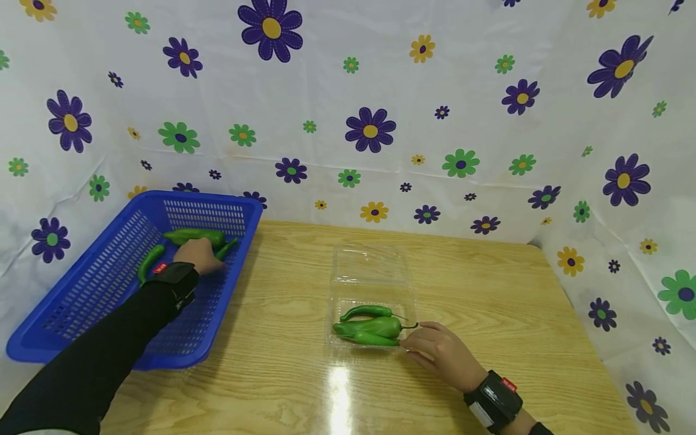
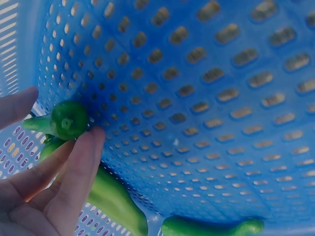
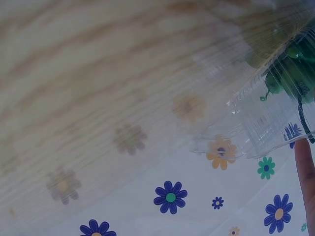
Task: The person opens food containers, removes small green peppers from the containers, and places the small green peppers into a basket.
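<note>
Inside the blue basket, my left hand reaches down among green peppers. In the left wrist view, its fairly straight fingers touch a green pepper seen end-on, while the thumb's tip stands a little apart from it. A long pepper lies just beyond the hand, and a thin curved one lies to its left. My right hand rests its fingertips at the right edge of a clear plastic clamshell box. Several green peppers lie in that box, stems pointing right.
The blue basket stands on the left of the wooden table. The clamshell's lid is folded back, away from me. A white flowered cloth hangs behind the table and along both sides.
</note>
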The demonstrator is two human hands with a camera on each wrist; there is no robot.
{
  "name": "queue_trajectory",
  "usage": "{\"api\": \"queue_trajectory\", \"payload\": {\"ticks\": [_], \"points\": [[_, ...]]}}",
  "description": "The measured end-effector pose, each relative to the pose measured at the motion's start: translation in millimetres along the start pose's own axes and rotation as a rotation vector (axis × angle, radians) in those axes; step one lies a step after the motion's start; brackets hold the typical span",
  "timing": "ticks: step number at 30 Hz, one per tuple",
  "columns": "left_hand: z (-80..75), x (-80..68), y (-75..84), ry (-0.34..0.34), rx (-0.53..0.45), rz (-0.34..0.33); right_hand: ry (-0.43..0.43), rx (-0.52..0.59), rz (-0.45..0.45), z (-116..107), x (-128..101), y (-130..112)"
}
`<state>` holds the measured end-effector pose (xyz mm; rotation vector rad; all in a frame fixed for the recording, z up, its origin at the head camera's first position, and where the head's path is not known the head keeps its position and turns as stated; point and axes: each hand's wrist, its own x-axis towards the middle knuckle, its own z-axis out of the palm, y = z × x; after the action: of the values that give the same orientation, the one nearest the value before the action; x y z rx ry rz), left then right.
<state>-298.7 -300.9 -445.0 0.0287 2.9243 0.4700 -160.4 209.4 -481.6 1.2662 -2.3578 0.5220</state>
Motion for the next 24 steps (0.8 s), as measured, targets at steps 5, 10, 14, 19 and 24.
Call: {"api": "queue_trajectory", "payload": {"ticks": [5,10,14,19,24], "points": [[-2.3,-0.2,-1.2,0.022,0.024,-0.013,0.007,0.007,-0.008,-0.4,0.3,-0.4],[-12.3,-4.0,11.8,0.130,0.020,0.023,0.007,0.005,-0.010,-0.3,0.1,-0.7],[-23.6,-10.6,35.3,0.235,0.022,0.105,0.009,0.001,-0.012,-0.2,-0.3,-0.4],[-42.7,-29.6,81.0,0.286,0.035,0.188,0.011,-0.009,-0.016,-0.7,0.6,0.0],[-45.8,-50.3,130.0,0.294,0.076,0.339,0.009,-0.010,-0.016,-1.3,1.5,-0.2]]}}
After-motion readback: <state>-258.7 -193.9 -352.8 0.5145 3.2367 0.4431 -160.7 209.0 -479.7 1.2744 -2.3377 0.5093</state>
